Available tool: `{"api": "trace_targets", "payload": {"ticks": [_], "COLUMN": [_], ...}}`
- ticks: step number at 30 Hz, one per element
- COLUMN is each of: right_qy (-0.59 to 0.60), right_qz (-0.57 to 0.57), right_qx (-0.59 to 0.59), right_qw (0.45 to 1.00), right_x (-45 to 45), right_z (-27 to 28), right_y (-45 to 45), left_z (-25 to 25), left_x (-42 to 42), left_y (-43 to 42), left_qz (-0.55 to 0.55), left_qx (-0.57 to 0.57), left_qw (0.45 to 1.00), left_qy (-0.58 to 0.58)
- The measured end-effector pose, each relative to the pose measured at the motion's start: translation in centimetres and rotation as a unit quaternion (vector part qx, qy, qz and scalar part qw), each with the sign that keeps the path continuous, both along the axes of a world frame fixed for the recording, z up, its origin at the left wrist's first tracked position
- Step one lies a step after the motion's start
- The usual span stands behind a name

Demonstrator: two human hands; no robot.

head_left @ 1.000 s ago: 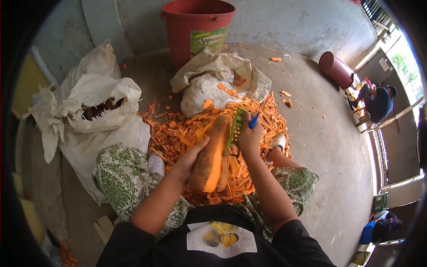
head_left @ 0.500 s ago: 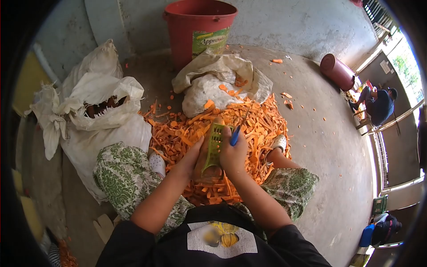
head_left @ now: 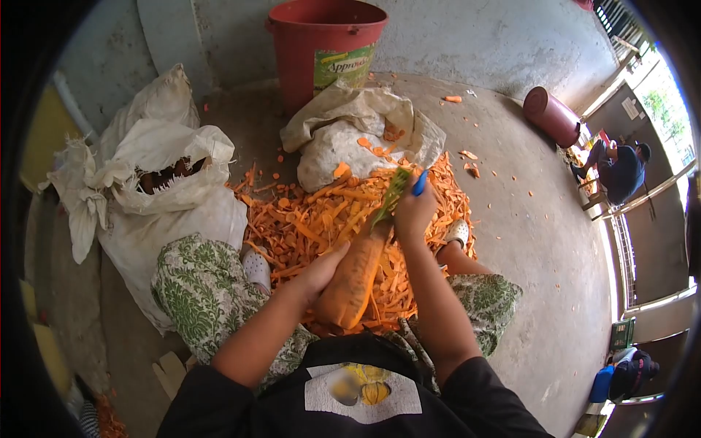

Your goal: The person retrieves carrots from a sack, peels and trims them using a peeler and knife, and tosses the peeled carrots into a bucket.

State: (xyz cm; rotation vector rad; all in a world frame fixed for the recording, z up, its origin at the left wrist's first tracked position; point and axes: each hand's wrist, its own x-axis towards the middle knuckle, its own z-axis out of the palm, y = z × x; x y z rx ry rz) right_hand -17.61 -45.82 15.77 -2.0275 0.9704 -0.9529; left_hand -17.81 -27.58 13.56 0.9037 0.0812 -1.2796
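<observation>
A large orange carrot (head_left: 358, 271) is tilted in front of me, its thick end toward my lap. My left hand (head_left: 326, 273) is closed along its left side. At the carrot's upper end, my right hand (head_left: 415, 213) is closed around a green slotted hand tool (head_left: 395, 191), seen nearly edge-on and blurred. A blue knife handle (head_left: 420, 182) sticks up from the same hand; its blade is hard to make out now. Beneath both hands spreads a heap of carrot peelings and slices (head_left: 307, 226).
A white sack (head_left: 321, 157) lies behind the heap, before a red bin (head_left: 296, 66). Open white sacks (head_left: 175, 219) stand at my left. A dark red bin (head_left: 551, 117) lies tipped at the right, near a seated person (head_left: 621, 175). My feet flank the heap.
The green tool has turned from facing me to nearly edge-on and moved up and right with my right hand. The carrot now shows in full, and my left hand is lower.
</observation>
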Motion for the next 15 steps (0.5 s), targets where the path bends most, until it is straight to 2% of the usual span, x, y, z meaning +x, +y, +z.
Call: {"api": "trace_targets", "payload": {"ticks": [2, 4, 6, 8, 9, 12, 15], "right_qy": [-0.016, -0.040, -0.071, -0.149, -0.151, -0.161, -0.102], "right_qz": [-0.061, -0.103, -0.143, -0.078, -0.018, 0.072, 0.042], "right_qx": [-0.025, -0.034, -0.044, 0.084, 0.110, 0.146, 0.121], "right_qw": [0.998, 0.993, 0.986, 0.982, 0.982, 0.973, 0.987], "right_x": [1.5, 2.0, 2.5, 1.8, 1.1, -0.3, -1.5], "right_z": [-1.6, -1.5, -1.6, 0.0, 0.6, 0.5, -1.4], "right_y": [-4.6, -7.2, -8.0, -6.9, -5.2, -0.2, 0.5], "left_z": [0.7, 0.8, 1.8, 2.1, 1.7, 0.1, 0.3], "left_x": [0.3, 0.6, 0.5, 0.6, 0.8, 1.3, 1.8], "left_y": [0.1, 0.2, 0.2, 0.1, 0.1, -0.3, -0.3], "left_qz": [-0.024, -0.045, -0.017, 0.009, 0.019, 0.030, 0.034], "left_qx": [-0.003, -0.067, -0.061, -0.055, -0.041, -0.042, -0.086], "left_qw": [1.000, 0.996, 0.997, 0.997, 0.997, 0.996, 0.992], "left_qy": [-0.009, 0.028, 0.044, 0.062, 0.069, 0.073, 0.087]}}
